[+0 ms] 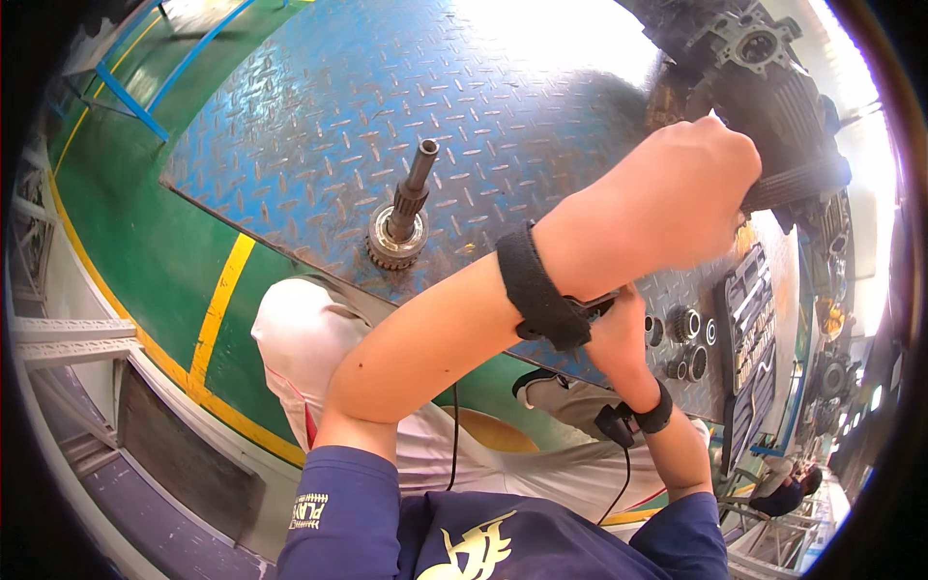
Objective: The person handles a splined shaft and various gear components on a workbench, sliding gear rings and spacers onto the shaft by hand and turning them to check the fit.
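Note:
My left hand (667, 198) reaches across to the right above the table, its fingers curled into a fist. Whatever it may hold is hidden; a small pale tip shows by the knuckles. Beneath my left wrist is my right hand (619, 343), its fingers mostly hidden behind that wrist and its black strap (541, 290). Beyond the left fist sits a dark metal gearbox housing (754, 48). A geared shaft (401, 217) stands upright on the table, to the left of my hands. Several gears and bearing rings (686, 338) lie right of my right hand.
The worktable (319, 116) has a blue, worn tread-plate top. An open tool case (746, 329) with wrenches lies at its right end. A blue metal frame (135, 101) stands on the green floor at far left. Another person (785, 488) is at lower right.

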Demonstrator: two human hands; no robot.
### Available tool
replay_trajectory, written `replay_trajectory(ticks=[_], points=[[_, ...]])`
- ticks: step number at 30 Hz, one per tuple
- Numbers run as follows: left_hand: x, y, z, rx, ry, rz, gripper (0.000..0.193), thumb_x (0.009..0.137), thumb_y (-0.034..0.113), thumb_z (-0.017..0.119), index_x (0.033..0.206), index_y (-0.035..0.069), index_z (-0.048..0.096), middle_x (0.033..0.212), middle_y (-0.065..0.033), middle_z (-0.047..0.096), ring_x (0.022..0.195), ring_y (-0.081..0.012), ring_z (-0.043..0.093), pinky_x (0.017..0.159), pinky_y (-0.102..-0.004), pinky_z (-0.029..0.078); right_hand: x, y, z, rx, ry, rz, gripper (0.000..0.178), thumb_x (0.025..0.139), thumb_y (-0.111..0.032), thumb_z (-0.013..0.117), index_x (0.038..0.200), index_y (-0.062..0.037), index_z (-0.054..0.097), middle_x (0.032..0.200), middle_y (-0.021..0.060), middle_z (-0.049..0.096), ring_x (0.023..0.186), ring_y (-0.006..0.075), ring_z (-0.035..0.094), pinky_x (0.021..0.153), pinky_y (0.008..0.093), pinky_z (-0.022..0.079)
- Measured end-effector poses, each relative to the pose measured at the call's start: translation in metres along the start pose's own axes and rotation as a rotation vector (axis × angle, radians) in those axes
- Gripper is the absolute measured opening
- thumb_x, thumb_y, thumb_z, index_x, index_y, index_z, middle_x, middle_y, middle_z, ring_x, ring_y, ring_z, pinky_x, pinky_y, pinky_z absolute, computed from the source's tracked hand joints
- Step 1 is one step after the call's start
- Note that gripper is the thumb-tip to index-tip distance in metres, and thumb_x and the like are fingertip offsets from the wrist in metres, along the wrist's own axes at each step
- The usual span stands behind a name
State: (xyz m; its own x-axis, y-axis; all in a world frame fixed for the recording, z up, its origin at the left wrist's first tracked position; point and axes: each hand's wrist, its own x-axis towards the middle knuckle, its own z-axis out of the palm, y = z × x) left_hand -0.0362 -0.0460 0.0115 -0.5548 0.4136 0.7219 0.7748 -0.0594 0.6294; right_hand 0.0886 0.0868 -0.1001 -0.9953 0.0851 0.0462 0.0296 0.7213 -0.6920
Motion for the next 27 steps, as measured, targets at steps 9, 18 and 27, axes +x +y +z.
replay_trajectory(ticks=[9,18,27], points=[[0.003,0.0,-0.001,0.075,-0.032,-0.068,0.017,0.081,0.01,0.07,0.095,0.0,0.072,0.088,-0.0245,0.068,0.089,-0.0442,0.066,0.083,-0.05,0.053,-0.028,0.024,-0.048,0.406,-0.138,0.173,0.072,0.073,-0.006,0.085,0.133,0.0131,0.052,0.116,0.0137,0.067,0.103,0.0184,0.065,0.093,0.0334,0.052],[0.001,0.004,0.0,0.06,0.045,-0.047,0.022,0.08,0.009,0.072,0.1,0.0,0.072,0.086,-0.0235,0.069,0.085,-0.0421,0.068,0.079,-0.0464,0.054,-0.044,0.045,-0.066,0.492,-0.188,0.118,0.077,0.069,-0.007,0.088,0.135,0.0128,0.052,0.12,0.0135,0.065,0.107,0.0184,0.063,0.095,0.0346,0.052],[0.003,0.001,-0.004,-0.018,0.014,-0.06,0.024,0.078,0.006,0.075,0.101,-0.002,0.072,0.085,-0.0222,0.071,0.08,-0.0354,0.071,0.075,-0.0394,0.055,-0.052,0.02,-0.061,-0.383,-0.078,-0.337,0.073,0.06,-0.023,0.091,0.122,0.0024,0.061,0.113,0.0211,0.065,0.101,0.0407,0.064,0.089,0.0458,0.053]])
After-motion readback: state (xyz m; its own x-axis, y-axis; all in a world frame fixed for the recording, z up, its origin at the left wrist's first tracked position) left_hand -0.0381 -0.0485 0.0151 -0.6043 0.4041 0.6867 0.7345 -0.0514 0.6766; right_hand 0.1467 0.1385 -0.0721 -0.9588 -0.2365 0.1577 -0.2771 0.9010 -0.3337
